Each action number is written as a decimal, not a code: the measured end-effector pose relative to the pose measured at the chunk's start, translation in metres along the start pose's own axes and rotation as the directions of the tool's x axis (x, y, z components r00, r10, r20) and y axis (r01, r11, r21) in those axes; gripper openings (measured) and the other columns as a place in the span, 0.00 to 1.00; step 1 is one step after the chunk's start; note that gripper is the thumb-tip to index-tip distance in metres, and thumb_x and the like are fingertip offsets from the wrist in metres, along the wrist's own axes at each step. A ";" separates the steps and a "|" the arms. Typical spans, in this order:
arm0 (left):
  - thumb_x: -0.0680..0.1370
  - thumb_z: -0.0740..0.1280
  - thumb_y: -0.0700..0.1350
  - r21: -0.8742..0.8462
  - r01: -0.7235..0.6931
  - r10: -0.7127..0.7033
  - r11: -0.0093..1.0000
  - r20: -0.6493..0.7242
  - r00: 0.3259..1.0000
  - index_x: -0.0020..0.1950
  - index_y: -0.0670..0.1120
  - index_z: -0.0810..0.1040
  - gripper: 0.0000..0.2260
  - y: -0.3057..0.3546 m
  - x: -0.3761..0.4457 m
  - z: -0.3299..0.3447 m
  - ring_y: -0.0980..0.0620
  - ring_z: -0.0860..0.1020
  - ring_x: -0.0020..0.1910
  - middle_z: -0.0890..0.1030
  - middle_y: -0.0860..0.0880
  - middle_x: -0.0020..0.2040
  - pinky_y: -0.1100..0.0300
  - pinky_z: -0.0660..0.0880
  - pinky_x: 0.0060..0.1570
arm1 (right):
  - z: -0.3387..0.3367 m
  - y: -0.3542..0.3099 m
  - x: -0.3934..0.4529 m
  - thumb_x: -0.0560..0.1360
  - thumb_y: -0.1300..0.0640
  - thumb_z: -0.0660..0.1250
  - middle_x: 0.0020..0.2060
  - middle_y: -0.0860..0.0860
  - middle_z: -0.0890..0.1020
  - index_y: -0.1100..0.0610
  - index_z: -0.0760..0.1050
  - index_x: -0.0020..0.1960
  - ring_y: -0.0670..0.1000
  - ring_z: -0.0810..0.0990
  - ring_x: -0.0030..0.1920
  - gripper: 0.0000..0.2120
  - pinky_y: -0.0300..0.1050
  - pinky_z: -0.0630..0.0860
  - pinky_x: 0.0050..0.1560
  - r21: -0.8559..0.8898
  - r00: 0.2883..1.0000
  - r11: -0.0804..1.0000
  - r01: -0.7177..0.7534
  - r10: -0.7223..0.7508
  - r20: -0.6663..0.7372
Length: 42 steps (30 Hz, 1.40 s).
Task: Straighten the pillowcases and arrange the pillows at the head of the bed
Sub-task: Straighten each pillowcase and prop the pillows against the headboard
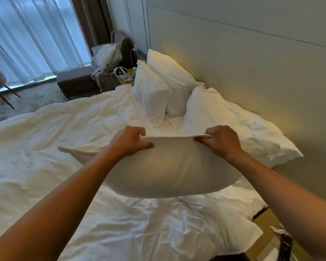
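The wide bed with its rumpled white duvet (45,147) fills most of the view, its head against the pale panelled headboard wall (252,53). Three plump white pillows are already at that end: two (152,95) (173,80) stand upright, one in front of the other, and a third (224,119) lies slumped against the wall just beside them. The fourth white pillow in its smooth cotton pillowcase (167,172) hangs in the air above the duvet, clear of the bed, held by its top edge. The left hand (130,142) pinches that hem between thumb and curled fingers; the right hand (220,142) grips it the same way, and the cloth is drawn taut between them. Beyond the bed, a small bedside tabletop (124,80) carries a white headset with controllers (121,72)

The likely trouble: with only the hem held, a hard shake could let the filling slide down or the cloth slip from one hand, dropping the pillow crooked onto the duvet; swinging it forward could also topple the two upright pillows
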State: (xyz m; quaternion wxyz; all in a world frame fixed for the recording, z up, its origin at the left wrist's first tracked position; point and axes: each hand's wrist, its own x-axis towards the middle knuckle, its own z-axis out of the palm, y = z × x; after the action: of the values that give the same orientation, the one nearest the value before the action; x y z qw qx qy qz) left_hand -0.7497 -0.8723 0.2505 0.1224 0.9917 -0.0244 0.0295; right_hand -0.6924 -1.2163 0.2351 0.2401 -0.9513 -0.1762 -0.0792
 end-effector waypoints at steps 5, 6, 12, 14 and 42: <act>0.69 0.68 0.71 -0.068 -0.024 0.028 0.997 0.063 0.998 0.49 0.57 0.71 0.22 -0.005 0.007 0.051 0.53 0.75 0.38 0.77 0.53 0.43 0.57 0.68 0.32 | 0.019 0.012 -0.026 0.73 0.33 0.73 0.29 0.52 0.80 0.56 0.79 0.32 0.56 0.79 0.34 0.27 0.51 0.74 0.35 -0.073 0.985 0.985 -0.159 0.163 0.058; 0.70 0.68 0.71 -0.081 -0.030 0.037 0.996 0.090 0.995 0.49 0.57 0.71 0.21 -0.005 0.007 0.062 0.54 0.75 0.38 0.77 0.53 0.43 0.57 0.68 0.32 | 0.024 0.015 -0.034 0.73 0.33 0.73 0.28 0.52 0.80 0.56 0.79 0.32 0.56 0.79 0.34 0.27 0.51 0.74 0.35 -0.082 0.980 0.980 -0.181 0.187 0.074; 0.70 0.66 0.72 -0.110 -0.085 0.102 0.990 0.164 0.981 0.47 0.57 0.69 0.21 0.001 0.022 0.112 0.56 0.73 0.35 0.73 0.57 0.37 0.58 0.66 0.30 | 0.048 0.048 -0.059 0.73 0.34 0.72 0.28 0.50 0.79 0.55 0.77 0.31 0.54 0.78 0.33 0.26 0.51 0.73 0.34 -0.108 0.958 0.959 -0.262 0.272 0.095; 0.73 0.66 0.70 -0.081 -0.096 0.111 0.992 0.202 0.973 0.47 0.56 0.69 0.19 0.004 0.027 0.136 0.54 0.73 0.34 0.74 0.56 0.35 0.58 0.67 0.30 | 0.065 0.063 -0.067 0.74 0.34 0.72 0.27 0.49 0.77 0.54 0.75 0.31 0.53 0.77 0.33 0.25 0.50 0.71 0.33 -0.114 0.942 0.949 -0.294 0.308 0.130; 0.85 0.58 0.48 -0.020 -0.024 0.029 1.000 0.357 0.934 0.48 0.44 0.78 0.13 0.005 0.025 0.179 0.44 0.78 0.43 0.80 0.46 0.44 0.54 0.73 0.40 | 0.112 0.112 -0.124 0.86 0.47 0.59 0.38 0.49 0.76 0.50 0.71 0.45 0.53 0.77 0.37 0.13 0.54 0.79 0.39 -0.095 0.863 0.872 -0.480 0.489 0.127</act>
State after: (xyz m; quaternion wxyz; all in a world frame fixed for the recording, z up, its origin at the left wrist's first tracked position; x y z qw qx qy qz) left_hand -0.7155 -0.9218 0.0797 0.1231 0.9793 -0.0598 -0.1495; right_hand -0.7576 -1.2914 0.0602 0.2100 -0.9750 0.0535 0.0485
